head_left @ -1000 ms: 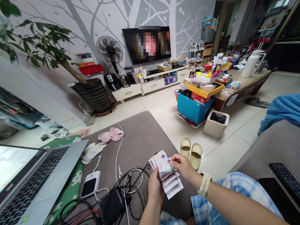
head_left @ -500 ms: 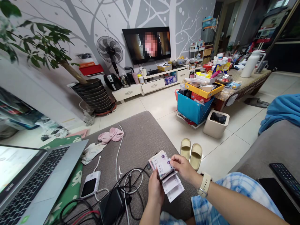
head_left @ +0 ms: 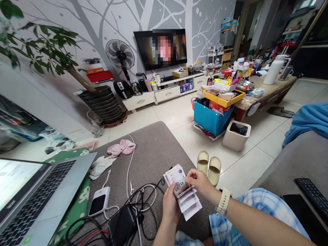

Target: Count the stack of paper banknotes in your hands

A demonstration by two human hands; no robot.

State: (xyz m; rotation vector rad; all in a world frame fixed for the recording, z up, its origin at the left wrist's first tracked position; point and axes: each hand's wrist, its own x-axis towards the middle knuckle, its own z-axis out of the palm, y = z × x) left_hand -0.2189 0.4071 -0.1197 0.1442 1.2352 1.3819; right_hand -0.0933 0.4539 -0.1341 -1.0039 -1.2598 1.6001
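A stack of banknotes is gripped in my left hand, its thumb lying over the face of the notes. The top note shows a purple figure and a large "5". Several counted-over notes hang fanned out below, toward my lap. At the right edge of the stack, my right hand has thumb and fingertips pinched on a banknote; the fingers partly hide its edge. A pale watch circles my right wrist.
A laptop, a white power bank and tangled black cables lie on the grey sofa at left. Slippers, a bin and a blue box stand on the floor. A remote lies at right.
The upper note between my hands has been folded down toward me, and a note with a large "5" now shows on top. My right fingers have shifted slightly left.
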